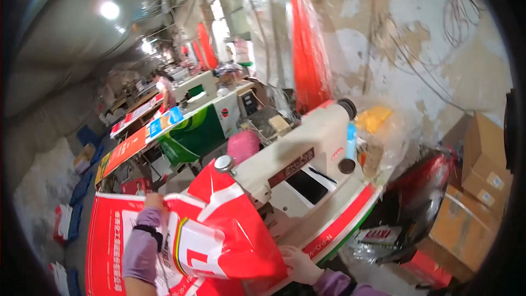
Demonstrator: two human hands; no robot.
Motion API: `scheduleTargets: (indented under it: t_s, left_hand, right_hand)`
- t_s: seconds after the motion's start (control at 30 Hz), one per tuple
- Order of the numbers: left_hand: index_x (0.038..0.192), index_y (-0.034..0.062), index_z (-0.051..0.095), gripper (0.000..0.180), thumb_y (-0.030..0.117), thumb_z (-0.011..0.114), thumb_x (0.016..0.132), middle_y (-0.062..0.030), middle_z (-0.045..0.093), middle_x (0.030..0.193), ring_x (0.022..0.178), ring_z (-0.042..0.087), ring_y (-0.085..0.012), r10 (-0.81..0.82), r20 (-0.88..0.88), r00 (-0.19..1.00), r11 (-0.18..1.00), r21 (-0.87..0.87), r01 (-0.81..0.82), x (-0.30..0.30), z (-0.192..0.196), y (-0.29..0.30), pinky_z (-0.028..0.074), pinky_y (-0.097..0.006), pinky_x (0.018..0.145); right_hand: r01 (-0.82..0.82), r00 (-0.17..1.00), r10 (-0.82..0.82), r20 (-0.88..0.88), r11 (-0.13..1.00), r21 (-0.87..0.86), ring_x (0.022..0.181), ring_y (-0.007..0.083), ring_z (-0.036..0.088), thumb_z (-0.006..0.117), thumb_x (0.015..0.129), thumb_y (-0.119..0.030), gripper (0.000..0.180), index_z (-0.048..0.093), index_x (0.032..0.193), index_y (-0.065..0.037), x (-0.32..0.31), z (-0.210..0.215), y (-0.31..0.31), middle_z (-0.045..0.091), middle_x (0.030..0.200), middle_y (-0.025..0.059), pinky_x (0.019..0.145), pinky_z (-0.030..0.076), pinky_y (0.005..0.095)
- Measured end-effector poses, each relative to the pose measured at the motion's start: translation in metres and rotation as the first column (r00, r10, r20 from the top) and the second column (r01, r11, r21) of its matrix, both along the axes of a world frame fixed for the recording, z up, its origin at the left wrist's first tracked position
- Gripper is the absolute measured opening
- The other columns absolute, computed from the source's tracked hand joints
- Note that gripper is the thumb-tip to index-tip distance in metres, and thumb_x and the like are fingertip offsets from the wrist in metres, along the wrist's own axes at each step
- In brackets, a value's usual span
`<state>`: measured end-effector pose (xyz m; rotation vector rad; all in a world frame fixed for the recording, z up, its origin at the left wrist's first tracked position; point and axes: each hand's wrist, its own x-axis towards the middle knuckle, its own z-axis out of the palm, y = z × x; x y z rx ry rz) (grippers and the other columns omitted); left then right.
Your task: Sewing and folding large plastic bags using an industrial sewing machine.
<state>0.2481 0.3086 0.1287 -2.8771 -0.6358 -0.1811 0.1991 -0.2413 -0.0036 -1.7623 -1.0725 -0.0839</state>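
Observation:
A large red and white printed plastic bag (241,235) lies bunched and folded in front of a white sewing machine (285,159). Its upper fold stands up against the machine's head. My left hand (154,201) grips the bag along its far left edge, below a purple sleeve with a dark band. At the bag's lower right corner, my right hand (300,265), which looks pale as if gloved, pinches the edge near the table rim. The needle area is mostly hidden behind the raised red plastic.
A black phone (307,186) and a pen (322,175) lie under the machine's arm. Behind it sits a pink thread cone (243,145). Cardboard boxes (460,230) and a black plastic sack (411,203) stand at right. Farther left, a person (165,90) works among other machines.

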Motion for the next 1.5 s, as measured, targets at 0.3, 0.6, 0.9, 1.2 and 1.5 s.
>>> scheduleTargets:
  t_s: [0.3, 0.6, 0.9, 1.2, 1.5]
  left_hand:
    - [0.068, 0.0044, 0.05, 0.016, 0.004, 0.066, 0.066, -0.013, 0.053, 0.069, 0.07, 0.053, -0.0348, -0.491, 0.6, 0.632, 0.8, 0.598, 0.053, -0.226, 0.224, -0.067, 0.039, -0.042, 0.064]
    - [0.11, 0.0094, 0.062, 0.049, -0.007, 0.067, 0.064, -0.0158, 0.064, 0.104, 0.101, 0.061, -0.0357, -0.011, -0.06, 0.998, 0.999, -0.048, 0.008, -0.433, 0.069, -0.039, 0.049, -0.039, 0.084]
    - [0.126, 0.0041, 0.049, 0.046, 0.016, 0.058, 0.082, -0.0167, 0.045, 0.139, 0.131, 0.041, -0.0316, -0.275, 0.627, 0.729, 0.077, -0.742, 0.666, -0.134, -0.002, -0.418, 0.031, -0.044, 0.109]
    - [0.135, 0.0051, 0.05, 0.044, 0.021, 0.054, 0.094, -0.0167, 0.036, 0.147, 0.135, 0.037, -0.0314, 0.319, 0.53, 0.786, 0.239, -0.847, 0.475, -0.044, -0.186, -0.293, 0.036, -0.038, 0.107]
    - [0.138, 0.0246, 0.049, 0.058, 0.019, 0.067, 0.083, -0.0303, 0.026, 0.148, 0.134, 0.035, -0.0416, -0.22, 0.28, 0.934, 0.73, -0.587, 0.349, -0.061, -0.173, -0.314, 0.033, -0.044, 0.109]
  right_hand:
    - [-0.418, 0.901, 0.433, -0.01, 0.875, 0.243, 0.122, 0.0369, 0.046, 0.06, 0.077, -0.007, 0.035, 0.062, 0.112, -0.006, -0.042, 0.092, 0.043, 0.058, 0.12, 0.0137, 0.103, 0.032, 0.0483]
    - [-0.424, 0.905, 0.419, -0.07, 0.876, -0.231, 0.131, 0.0358, 0.035, 0.061, 0.086, -0.036, 0.039, 0.06, 0.117, -0.012, -0.154, -0.014, 0.039, 0.051, 0.132, 0.0119, 0.101, 0.025, 0.0594]
    - [-0.672, 0.727, 0.61, -0.315, 0.726, -0.144, 0.105, 0.0327, 0.056, 0.053, 0.094, -0.033, 0.036, 0.059, 0.119, -0.007, -0.172, -0.004, 0.007, 0.059, 0.116, 0.0157, 0.093, 0.041, 0.0457]
    - [-0.336, 0.876, 0.26, -0.407, 0.933, -0.128, 0.078, 0.0344, 0.057, 0.063, 0.088, -0.026, 0.026, 0.056, 0.081, -0.001, -0.147, -0.006, -0.08, 0.054, 0.079, 0.0148, 0.067, 0.047, 0.0415]
    - [-0.358, 0.893, 0.308, -0.329, 0.928, -0.103, 0.073, 0.0316, 0.057, 0.061, 0.088, -0.027, 0.025, 0.055, 0.079, -0.005, -0.136, 0.032, -0.08, 0.054, 0.075, 0.0123, 0.062, 0.047, 0.0407]
